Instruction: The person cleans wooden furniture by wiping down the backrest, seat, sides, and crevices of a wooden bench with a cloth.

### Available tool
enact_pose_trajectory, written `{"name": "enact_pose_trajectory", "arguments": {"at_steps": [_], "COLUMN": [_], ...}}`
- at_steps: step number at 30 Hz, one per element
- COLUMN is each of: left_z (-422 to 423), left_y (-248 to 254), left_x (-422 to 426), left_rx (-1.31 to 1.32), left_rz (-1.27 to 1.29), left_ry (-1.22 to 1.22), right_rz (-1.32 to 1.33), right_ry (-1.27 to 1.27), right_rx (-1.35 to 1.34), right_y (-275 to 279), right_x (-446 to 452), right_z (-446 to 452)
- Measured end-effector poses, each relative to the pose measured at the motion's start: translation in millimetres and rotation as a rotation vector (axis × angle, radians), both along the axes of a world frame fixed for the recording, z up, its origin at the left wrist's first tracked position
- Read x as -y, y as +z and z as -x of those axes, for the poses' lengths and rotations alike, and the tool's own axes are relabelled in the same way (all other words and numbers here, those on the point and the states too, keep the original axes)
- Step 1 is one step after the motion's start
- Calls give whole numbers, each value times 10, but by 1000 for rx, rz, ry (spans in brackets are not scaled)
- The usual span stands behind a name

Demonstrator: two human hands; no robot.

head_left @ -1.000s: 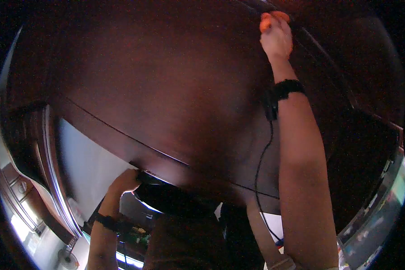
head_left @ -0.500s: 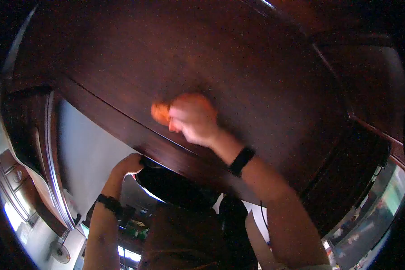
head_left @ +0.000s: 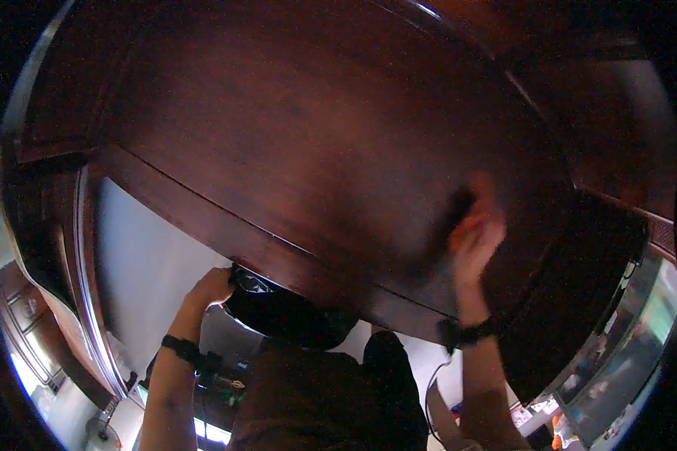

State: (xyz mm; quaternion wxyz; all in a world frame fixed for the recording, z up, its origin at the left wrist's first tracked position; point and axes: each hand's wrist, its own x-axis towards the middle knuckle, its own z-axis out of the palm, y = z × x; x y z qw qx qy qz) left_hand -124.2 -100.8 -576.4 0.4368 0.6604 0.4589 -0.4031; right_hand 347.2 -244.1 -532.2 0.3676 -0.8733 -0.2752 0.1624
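Note:
My right hand, smeared by motion, is closed on an orange cloth at the right part of a dark brown wooden surface. The cloth looks bunched up and blurred, and it seems to lie against the wood. Below the near edge of the wood, my left hand has its fingers closed on the top of a black plastic bag. The bag hangs in front of my body, and its upper part shines near the fingers. Both wrists wear black bands.
A raised wooden edge runs along the right side of the surface. Pale floor shows at the left beside a wooden frame with a bright metallic strip. A fan stands at the lower left. A cable hangs by my right forearm.
My right hand has swept with the orange cloth from the middle of the wooden surface to the right. My left hand stays at the bag, nearly in place. The view has shifted slightly.

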Motion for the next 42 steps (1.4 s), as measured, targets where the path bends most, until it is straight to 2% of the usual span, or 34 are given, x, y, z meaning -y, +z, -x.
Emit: {"name": "enact_pose_trajectory", "arguments": {"at_steps": [1, 3, 5, 6, 7, 8, 9, 10, 11, 12, 14, 15, 16, 17, 18, 20, 21, 22, 23, 24, 25, 26, 27, 28, 29, 30, 32, 34, 35, 36, 37, 39, 40, 42], "left_z": [15, -8, 50, 83, 110, 105, 74, 49, 30, 24, 84, 154, 200, 206, 205, 241, 280, 283, 255, 236, 252, 211, 119, 94, 15, 94, 273, 229, 284, 304, 299, 311, 366, 439], "left_y": [-9, 6, -34, -70, -112, -128, -107, -90, -59, -42, -104, -213, -270, -269, -258, -238, -259, -263, -246, -234, -220, -176, -102, -19, 73, 9, -228, -97, -156, -217, -257, -285, -318, -408], "left_x": [5, -17, -9, -12, -21, -34, -57, -80, -109, -123, -120, -100, -85, -94, -131, -170, -189, -209, -234, -252, -257, -270, -299, -322, -330, -284, -166, -182, -166, -170, -185, -114, -100, -62], "left_rx": [23, 44, 57, 80, 105, 105, 34, -36, -37, -6, 24, 48, 71, 71, 27, -14, 1, 15, 17, 48, 73, 60, 0, -60, -35, -47, 81, 61, 55, 56, 71, 24, 28, 113], "left_rz": [-41, -71, -85, -80, -80, -75, -5, 65, 70, 78, 94, 70, 46, 49, 58, 62, 40, 17, 12, 16, 24, 23, 51, 78, 10, 6, -68, -89, -76, -67, -80, -33, -50, -86], "left_ry": [2, -52, -118, -151, -180, -172, -113, -55, -53, -34, -12, -71, -125, -112, -80, -45, -38, -31, -32, -24, -18, -17, -18, -20, -67, -72, -139, -95, -123, -150, -138, -162, -145, -121], "right_rz": [86, 309, 325, -169, -197, -320, -92, -515, -232, 145, -390, -219, -354, -376, -309, -421, -248, -387, -371, 212, -212, -115, -208, -197, -284, -79, -315, -368, -35, 454, -351, -193, -43, 421], "right_ry": [105, 19, 66, 41, 170, 196, 284, 227, 236, 314, 456, 665, 633, 729, 807, 891, 977, 896, 982, 1266, 1198, 1275, 1292, 1421, 1409, 1415, 1267, 1153, 1006, 885, 374, 4, 238, 128], "right_rx": [623, 1051, 1035, 232, 500, 599, 625, -36, 202, 678, 37, 907, 354, 504, 755, 460, 254, 3, -221, -283, 44, -13, -114, -137, -46, -236, -115, -142, -520, -699, -701, -168, 468, 1363], "right_y": [-539, -878, -888, -924, -1027, -1119, -975, -938, -1292, -568, -855, -772, -1146, -787, -771, -803, -568, -319, -424, -72, -398, -278, -546, -456, -611, -499, -515, -86, 165, -72, 511, 95, -478, -713], "right_x": [170, 7, -592, -922, -1300, -1729, -1986, -2331, -2591, -2739, -3045, -3054, -3132, -2992, -2868, -2509, -2323, -2117, -1759, -1663, -1069, -837, -505, -350, -45, 66, 242, -154, -428, -378, -885, -254, 115, 58], "right_z": [-691, -1222, -1349, -1388, -1387, -1296, -1238, -996, -1188, -426, -186, 76, 294, 641, 876, 1351, 1588, 1853, 2085, 2182, 2490, 2593, 2856, 3005, 3169, 3152, 3080, 2496, 2041, 1564, 1445, 278, -468, -966]}}
